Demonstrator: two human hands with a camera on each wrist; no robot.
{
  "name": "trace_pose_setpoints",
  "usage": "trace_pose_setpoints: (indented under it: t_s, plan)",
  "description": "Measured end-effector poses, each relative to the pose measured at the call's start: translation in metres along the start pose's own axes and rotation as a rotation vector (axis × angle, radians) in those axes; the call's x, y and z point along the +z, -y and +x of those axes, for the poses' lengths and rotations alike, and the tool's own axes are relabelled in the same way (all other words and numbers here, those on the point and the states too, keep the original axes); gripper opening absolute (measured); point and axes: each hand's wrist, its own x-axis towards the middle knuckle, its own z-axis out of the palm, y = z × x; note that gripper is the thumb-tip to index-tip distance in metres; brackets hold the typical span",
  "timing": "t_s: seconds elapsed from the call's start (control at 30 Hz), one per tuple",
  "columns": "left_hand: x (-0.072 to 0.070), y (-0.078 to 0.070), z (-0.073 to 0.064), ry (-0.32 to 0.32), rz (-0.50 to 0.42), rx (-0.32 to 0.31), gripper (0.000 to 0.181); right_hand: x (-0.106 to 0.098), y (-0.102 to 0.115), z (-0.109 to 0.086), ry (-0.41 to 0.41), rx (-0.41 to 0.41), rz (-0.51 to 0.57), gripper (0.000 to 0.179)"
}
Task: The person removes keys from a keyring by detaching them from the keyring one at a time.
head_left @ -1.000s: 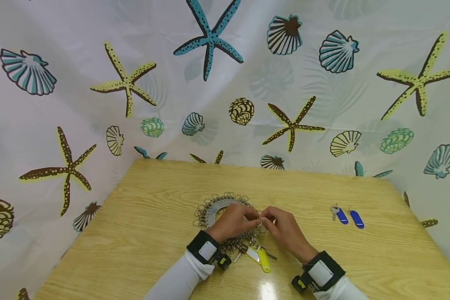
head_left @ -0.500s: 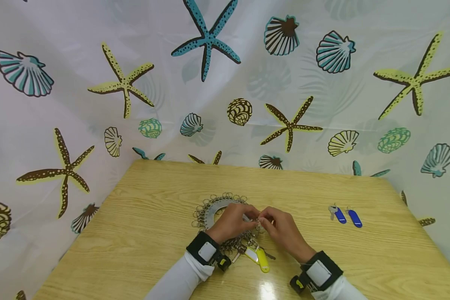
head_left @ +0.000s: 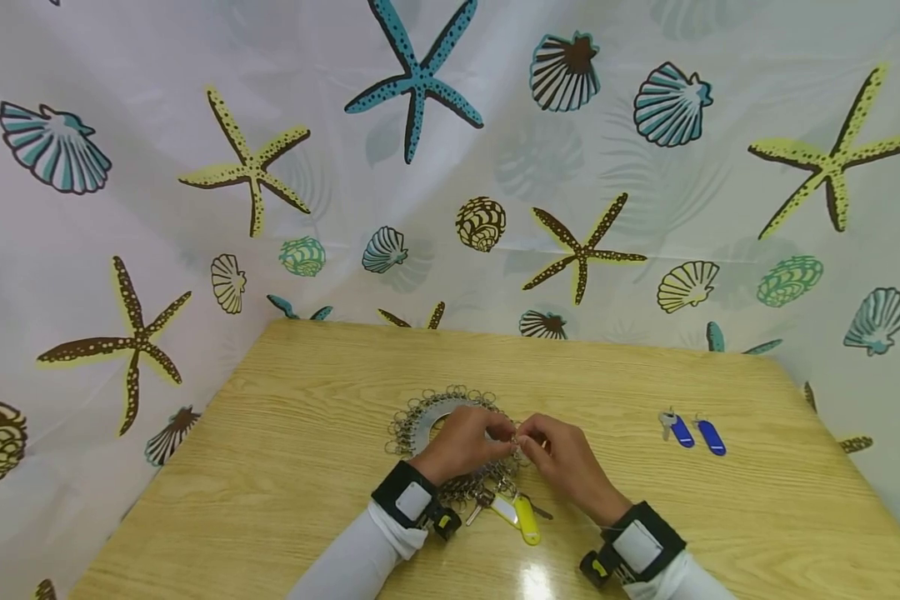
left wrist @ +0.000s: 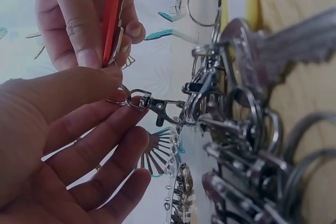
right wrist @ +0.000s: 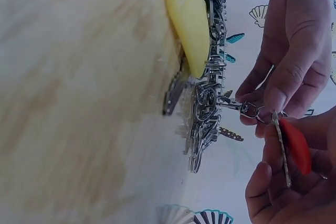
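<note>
A flat metal ring plate (head_left: 425,421) fringed with several swivel clasps and split rings lies on the table. My left hand (head_left: 459,446) is over its right part, pinching a split ring (left wrist: 116,100) between thumb and fingers. That ring joins a swivel clasp (left wrist: 157,107) still linked to the bunch. Just beside it, my right hand (head_left: 573,467) holds a red key tag (right wrist: 296,145) together with a key (right wrist: 282,153). Their top ends meet the split ring at my left fingertips; whether they are threaded on it I cannot tell.
Yellow key tags (head_left: 527,521) and keys (head_left: 474,514) hang from the plate's near side, flat on the table (head_left: 307,500). Further right lie two blue key tags (head_left: 711,437), one with a silver key (head_left: 667,423). A patterned curtain (head_left: 435,192) stands behind the table.
Both hands keep together at the plate's right side, their fingertips shifting only slightly. The tags and keys on the table stay where they were.
</note>
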Motion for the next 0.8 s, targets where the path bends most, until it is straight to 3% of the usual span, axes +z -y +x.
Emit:
trace_pose_setpoints:
  t_s: [0.33,0.6,0.8]
  plan:
    - [0.0003,-0.0018,-0.0004,-0.022,-0.003,0.026,0.018,-0.0010,0.0027,-0.0002,0.032,0.052,0.009,0.007]
    - [0.0003,0.0004,-0.0010,0.017,-0.052,-0.026,0.024,-0.0032,0.0022,0.0002,0.008,0.061,-0.013,0.008]
    - [-0.0010,0.0000,-0.0008,0.031,-0.063,-0.034,0.016,-0.0035,0.0021,0.0006,0.007,0.035,-0.006,0.009]
